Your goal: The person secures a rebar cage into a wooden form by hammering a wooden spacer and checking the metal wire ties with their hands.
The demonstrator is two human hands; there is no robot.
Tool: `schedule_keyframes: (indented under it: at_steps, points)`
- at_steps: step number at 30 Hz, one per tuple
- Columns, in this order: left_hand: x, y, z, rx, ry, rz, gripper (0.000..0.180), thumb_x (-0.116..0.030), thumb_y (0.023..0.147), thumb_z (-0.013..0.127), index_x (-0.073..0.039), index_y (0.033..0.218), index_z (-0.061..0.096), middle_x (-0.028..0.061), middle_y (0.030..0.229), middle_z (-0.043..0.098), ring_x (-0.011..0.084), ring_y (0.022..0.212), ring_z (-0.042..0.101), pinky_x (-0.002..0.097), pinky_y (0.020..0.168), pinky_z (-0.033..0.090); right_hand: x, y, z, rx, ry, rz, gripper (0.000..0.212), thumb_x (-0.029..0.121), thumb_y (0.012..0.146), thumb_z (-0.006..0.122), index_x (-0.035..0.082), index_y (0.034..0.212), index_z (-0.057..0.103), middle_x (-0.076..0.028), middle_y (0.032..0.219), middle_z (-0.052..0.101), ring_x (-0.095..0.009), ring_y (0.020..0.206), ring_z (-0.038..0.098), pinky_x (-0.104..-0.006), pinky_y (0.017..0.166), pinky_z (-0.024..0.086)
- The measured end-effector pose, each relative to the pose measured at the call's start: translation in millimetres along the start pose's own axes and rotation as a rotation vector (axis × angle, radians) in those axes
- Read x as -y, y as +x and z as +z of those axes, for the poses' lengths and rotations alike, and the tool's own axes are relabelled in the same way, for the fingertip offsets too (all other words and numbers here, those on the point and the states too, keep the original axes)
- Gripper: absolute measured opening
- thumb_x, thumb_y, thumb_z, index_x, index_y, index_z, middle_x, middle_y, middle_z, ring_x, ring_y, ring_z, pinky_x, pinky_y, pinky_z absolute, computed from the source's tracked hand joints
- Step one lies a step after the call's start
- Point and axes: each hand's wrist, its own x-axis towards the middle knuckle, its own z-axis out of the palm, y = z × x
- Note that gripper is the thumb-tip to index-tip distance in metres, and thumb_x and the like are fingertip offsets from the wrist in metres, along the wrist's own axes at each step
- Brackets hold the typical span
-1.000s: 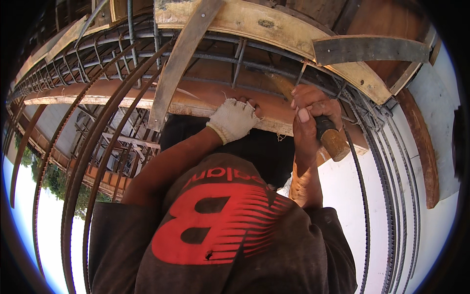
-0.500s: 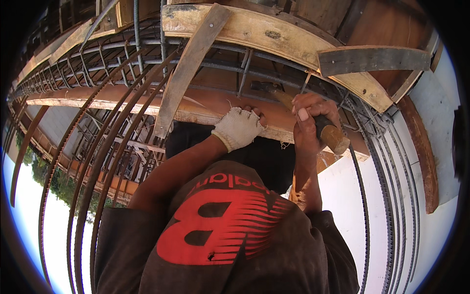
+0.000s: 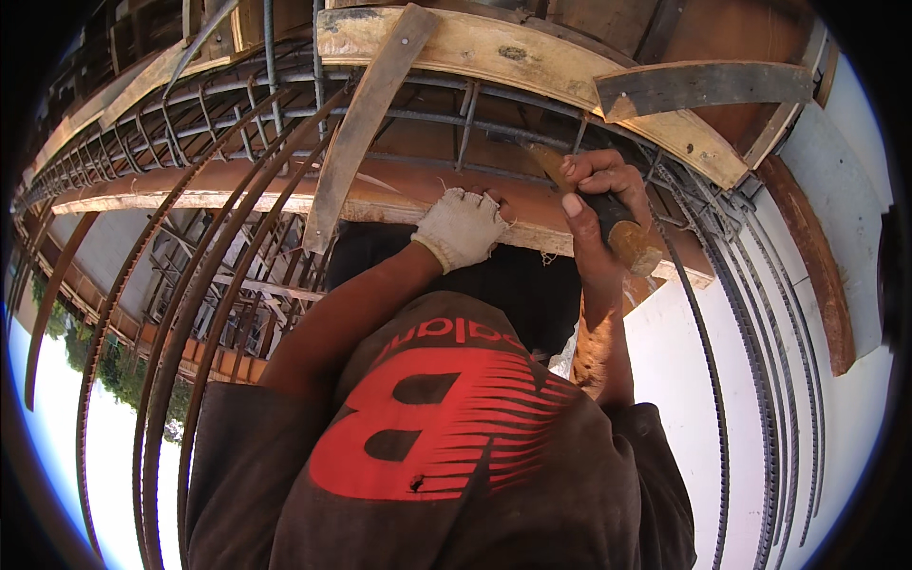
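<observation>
My right hand (image 3: pixel 610 204) is closed round the wooden handle of a hammer (image 3: pixel 634 249). The handle's butt points toward me, and its far end reaches in among the steel bars, where the hammer head is dark and hard to make out. My left hand (image 3: pixel 461 228), in a pale knitted glove with bare fingertips, is closed over the upper edge of a brown-faced wooden board (image 3: pixel 380 211). The undersides of its fingers are hidden, so anything pinched there does not show. Both forearms rise past my dark shirt with its red print.
Horizontal rebar with stirrups (image 3: pixel 465 123) runs behind the board. A nailed wooden strip (image 3: pixel 366 123) slants across at left of centre; a thick timber (image 3: pixel 532 57) spans above. Long bent bars (image 3: pixel 176 332) stand at left, more bars (image 3: pixel 760 351) at right beside a pale wall.
My right hand and the hammer have moved up slightly, and the fingers have shifted on the handle. My left hand stays on the board. The whole view has shifted a little.
</observation>
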Motion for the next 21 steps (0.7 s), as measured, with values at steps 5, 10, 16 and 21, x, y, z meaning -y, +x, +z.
schedule_keyframes:
  at_steps: [5, 10, 16, 21]
  points:
    - [-12.8, 3.0, -26.5, 0.183, -0.003, -0.073, 0.046, -0.040, 0.082, 0.070, -0.007, 0.112, 0.064, 0.0164, 0.113, 0.064, 0.0315, 0.107, 0.063, 0.0465, 0.086, 0.049, 45.3, -29.1, -1.5, 0.052, -0.555, 0.129, 0.044, 0.015, 0.080, 0.086, 0.005, 0.115, 0.062, -0.012, 0.104, 0.062, -0.024, 0.100, 0.064, -0.0361, 0.087, 0.052]
    - [-4.1, -7.4, -41.9, 0.115, -0.076, -0.102, 0.049, -0.043, 0.085, 0.068, -0.006, 0.116, 0.064, 0.0185, 0.114, 0.064, 0.0350, 0.108, 0.062, 0.0477, 0.091, 0.049, 98.1, -66.7, -5.8, -0.108, -0.099, 0.806, 0.063, 0.012, 0.077, 0.088, 0.008, 0.133, 0.058, -0.008, 0.106, 0.063, -0.017, 0.097, 0.066, -0.0316, 0.083, 0.055]
    - [30.1, -39.5, -76.3, -0.348, -0.003, -0.143, 0.043, -0.033, 0.084, 0.073, -0.008, 0.117, 0.063, 0.0179, 0.117, 0.061, 0.0389, 0.107, 0.060, 0.0493, 0.094, 0.048, 100.3, -98.5, -36.3, 0.201, 0.509, 0.745, 0.065, 0.005, 0.083, 0.073, 0.008, 0.144, 0.050, -0.013, 0.106, 0.064, -0.021, 0.100, 0.068, -0.0349, 0.090, 0.058]
    - [46.8, -7.3, -85.2, -0.610, 0.055, -0.039, 0.049, -0.022, 0.081, 0.076, -0.008, 0.125, 0.059, 0.0153, 0.129, 0.055, 0.0395, 0.118, 0.053, 0.0519, 0.098, 0.046, 85.1, -121.1, -34.9, -0.116, 0.659, 0.958, 0.023, 0.014, 0.092, 0.069, 0.010, 0.108, 0.054, -0.009, 0.088, 0.062, -0.016, 0.072, 0.065, -0.0280, 0.053, 0.056]
